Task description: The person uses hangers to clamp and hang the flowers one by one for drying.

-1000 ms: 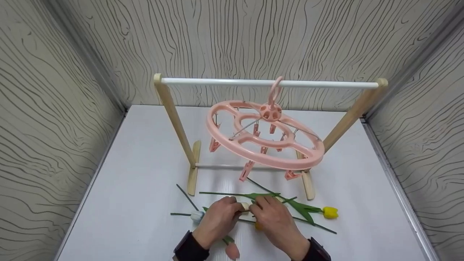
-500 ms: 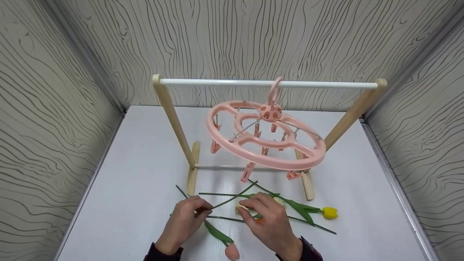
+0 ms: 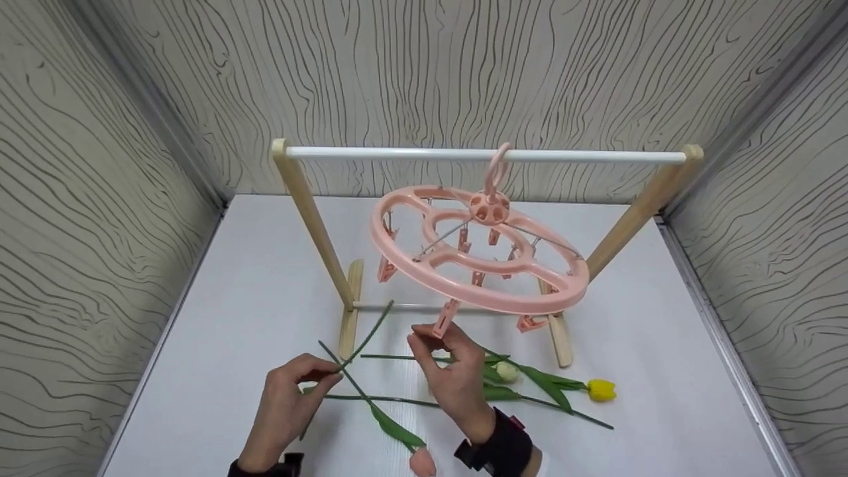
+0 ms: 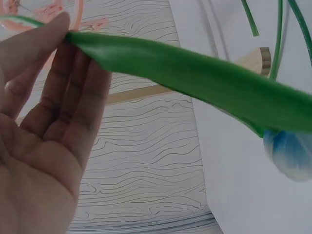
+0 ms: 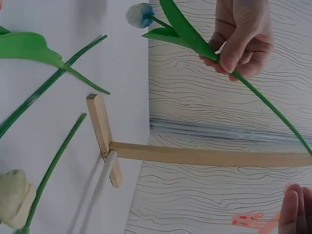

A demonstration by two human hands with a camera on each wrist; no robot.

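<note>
My left hand (image 3: 291,397) pinches a blue-and-white artificial tulip by its green stem (image 3: 371,332). The stem end slants up to the right. In the right wrist view the tulip's bloom (image 5: 140,15) hangs beyond the thumb, and the left wrist view shows its broad leaf (image 4: 185,73) close up. My right hand (image 3: 457,377) is raised at the front of a round pink clip hanger (image 3: 480,291), thumb and fingers apart, right by a dangling pink clothespin (image 3: 446,319). Whether they touch the clothespin cannot be made out.
The hanger hooks over the white rod (image 3: 397,154) of a wooden stand. On the white table lie a pink tulip (image 3: 422,462), a yellow tulip (image 3: 601,390), a white tulip (image 3: 507,371) and more stems. Wood-patterned walls enclose the table.
My left hand has drawn the blue-and-white tulip out of the pile, leftward and up. My right hand has left the flowers and risen to the front clothespin.
</note>
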